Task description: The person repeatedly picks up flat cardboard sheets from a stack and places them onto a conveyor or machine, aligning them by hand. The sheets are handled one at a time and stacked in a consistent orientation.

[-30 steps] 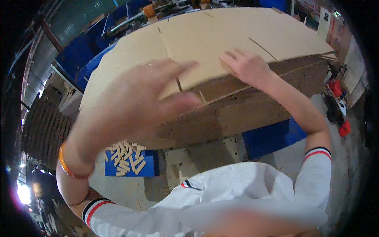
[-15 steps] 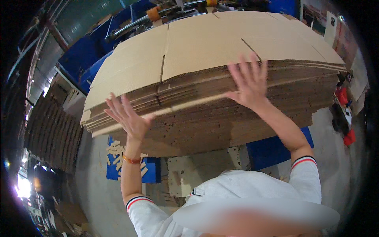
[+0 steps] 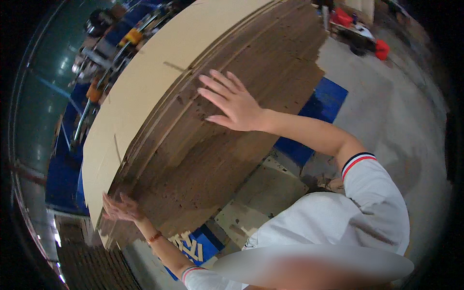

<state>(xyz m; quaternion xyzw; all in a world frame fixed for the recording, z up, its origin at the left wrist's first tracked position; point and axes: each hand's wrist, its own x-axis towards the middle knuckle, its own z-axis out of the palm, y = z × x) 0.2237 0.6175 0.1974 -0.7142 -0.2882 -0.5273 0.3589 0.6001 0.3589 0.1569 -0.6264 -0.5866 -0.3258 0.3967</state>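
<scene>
View swung round, cardboard stack (image 3: 193, 152) now slanting

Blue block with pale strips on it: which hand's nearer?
Left. In the picture, the left hand is up-left of the blue block, by the left end of the cardboard stack; the right hand is farther, well up and slightly right.

Cardboard stack (image 3: 179, 145) cut off at top, machinery (image 3: 94, 91) blurred
</scene>
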